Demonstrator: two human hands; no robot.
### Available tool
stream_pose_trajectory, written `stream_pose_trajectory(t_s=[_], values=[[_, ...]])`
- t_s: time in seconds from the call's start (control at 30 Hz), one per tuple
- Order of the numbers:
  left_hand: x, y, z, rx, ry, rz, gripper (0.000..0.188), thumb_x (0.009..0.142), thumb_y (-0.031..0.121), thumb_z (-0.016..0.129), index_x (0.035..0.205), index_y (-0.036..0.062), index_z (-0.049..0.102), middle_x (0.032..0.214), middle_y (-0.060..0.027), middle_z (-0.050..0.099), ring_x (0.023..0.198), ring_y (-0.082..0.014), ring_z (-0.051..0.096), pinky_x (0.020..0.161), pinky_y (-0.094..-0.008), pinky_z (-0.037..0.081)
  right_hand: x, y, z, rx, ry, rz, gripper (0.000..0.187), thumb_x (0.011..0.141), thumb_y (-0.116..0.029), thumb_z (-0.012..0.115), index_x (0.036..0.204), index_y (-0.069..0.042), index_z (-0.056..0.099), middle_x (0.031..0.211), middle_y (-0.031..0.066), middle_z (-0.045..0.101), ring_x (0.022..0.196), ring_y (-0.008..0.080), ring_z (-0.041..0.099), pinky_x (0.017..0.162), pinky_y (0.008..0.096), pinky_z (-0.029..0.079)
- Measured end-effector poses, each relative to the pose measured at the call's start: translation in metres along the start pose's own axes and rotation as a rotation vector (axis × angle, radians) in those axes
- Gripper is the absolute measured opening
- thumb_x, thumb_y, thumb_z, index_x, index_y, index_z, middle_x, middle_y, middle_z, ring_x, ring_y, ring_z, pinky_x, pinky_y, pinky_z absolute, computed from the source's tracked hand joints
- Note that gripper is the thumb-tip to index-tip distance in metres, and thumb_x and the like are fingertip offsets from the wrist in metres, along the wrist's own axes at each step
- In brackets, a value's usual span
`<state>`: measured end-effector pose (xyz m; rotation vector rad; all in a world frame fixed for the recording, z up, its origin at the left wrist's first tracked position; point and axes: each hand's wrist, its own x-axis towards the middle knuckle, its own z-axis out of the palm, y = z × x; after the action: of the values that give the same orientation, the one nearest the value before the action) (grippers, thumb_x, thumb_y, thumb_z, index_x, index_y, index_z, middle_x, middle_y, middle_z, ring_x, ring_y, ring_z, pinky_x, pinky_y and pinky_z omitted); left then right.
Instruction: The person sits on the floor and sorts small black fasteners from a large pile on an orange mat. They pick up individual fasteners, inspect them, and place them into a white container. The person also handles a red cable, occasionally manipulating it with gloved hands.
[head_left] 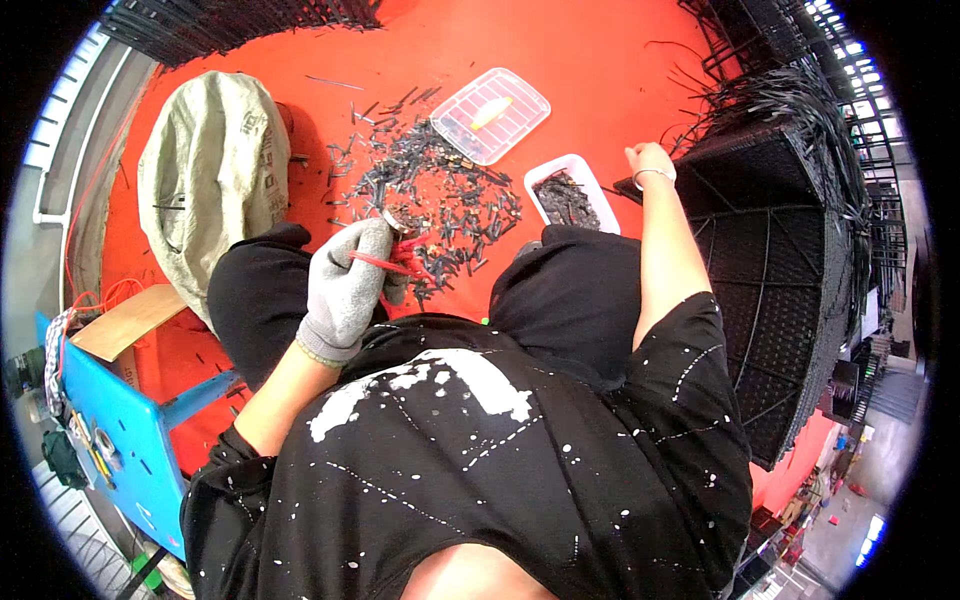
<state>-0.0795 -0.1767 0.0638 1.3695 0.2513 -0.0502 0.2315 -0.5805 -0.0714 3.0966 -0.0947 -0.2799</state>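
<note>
At 9 o'clock, left hand (340, 285): You wear a grey glove on it, and its fingers are wrapped tight around what look like cutters (412, 264).
Cutters: They sit in that glove, just left of the middle, with red handles and a metal head up toward 11 o'clock. I cannot tell if the blades are apart.
Right hand (650, 162): It is bare, at 2 o'clock, near the edge of the black box (765, 260). The fingers curl in, but I cannot tell if they hold anything.
Box: It is big and woven, at 3 o'clock. Long strips (795, 98) poke out of it at 2 o'clock.
Bits (400, 170): Lots of short black ones lie on the red floor (610, 60), mostly at 11 o'clock.
Tub (534, 178): It is white, at 1 o'clock, near your right knee (575, 290), with dark stuff in it.
Lid (522, 100): It is clear, at 12 o'clock, with a yellow thing (490, 114) on it.
Snipping: My guess is you are between cuts, as I see no strip at the blades.
Next snip: I think it calls for your right hand to hold a strip still and the cutters to reach over to it, fingers well away.
</note>
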Motion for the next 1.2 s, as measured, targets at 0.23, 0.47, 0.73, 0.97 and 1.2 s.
stream_pose_trajectory(t_s=[0.23,0.47,0.73,0.97,1.2], values=[[-0.003,0.010,0.008,0.077,-0.019,0.094,0.033,0.099,0.029,0.048,0.105,-0.0004,0.062,0.067,-0.0012,0.059,0.056,-0.0086,0.053,0.052,-0.0230,0.040,-0.053,-0.080,-0.041,1.038,0.153,-0.584,0.022,0.089,-0.024,0.063,0.099,-0.006,0.071,0.082,0.0076,0.068,0.079,0.0178,0.065,0.075,0.0287,0.052],[-0.004,0.021,0.001,0.752,0.035,0.775,0.020,0.079,0.010,0.070,0.097,0.0014,0.068,0.065,-0.0101,0.058,0.055,-0.0238,0.058,0.055,-0.0308,0.044,-0.235,-0.196,-0.111,1.171,-0.150,-0.808,0.034,0.098,-0.029,0.049,0.081,-0.002,0.063,0.067,0.0004,0.058,0.054,0.0050,0.050,0.050,0.0202,0.042],[-0.006,0.029,-0.009,1.044,-0.051,1.091,0.041,0.067,0.014,0.076,0.107,0.0080,0.067,0.078,-0.0044,0.063,0.066,-0.0219,0.063,0.060,-0.0328,0.049,-0.282,-0.208,-0.125,1.368,-0.564,-0.722,0.057,0.095,-0.051,0.046,0.071,-0.002,0.061,0.059,-0.0022,0.052,0.056,0.0066,0.046,0.052,0.0253,0.039],[-0.013,0.026,-0.007,1.046,-0.006,1.135,0.036,0.066,0.013,0.079,0.099,0.0041,0.068,0.074,-0.0069,0.063,0.065,-0.0245,0.061,0.060,-0.0348,0.049,-0.289,-0.218,-0.112,1.352,-0.507,-0.682,0.052,0.095,-0.044,0.051,0.068,0.000,0.060,0.055,-0.0024,0.045,0.056,0.0053,0.042,0.051,0.0263,0.035],[-0.016,0.026,0.000,1.041,0.035,1.125,0.034,0.067,0.010,0.077,0.100,0.0035,0.068,0.075,-0.0062,0.063,0.065,-0.0233,0.061,0.061,-0.0335,0.048,-0.299,-0.215,-0.106,1.588,-0.488,-0.575,0.040,0.098,-0.028,0.048,0.073,0.000,0.060,0.061,-0.0021,0.050,0.060,0.0048,0.042,0.055,0.0245,0.037]])
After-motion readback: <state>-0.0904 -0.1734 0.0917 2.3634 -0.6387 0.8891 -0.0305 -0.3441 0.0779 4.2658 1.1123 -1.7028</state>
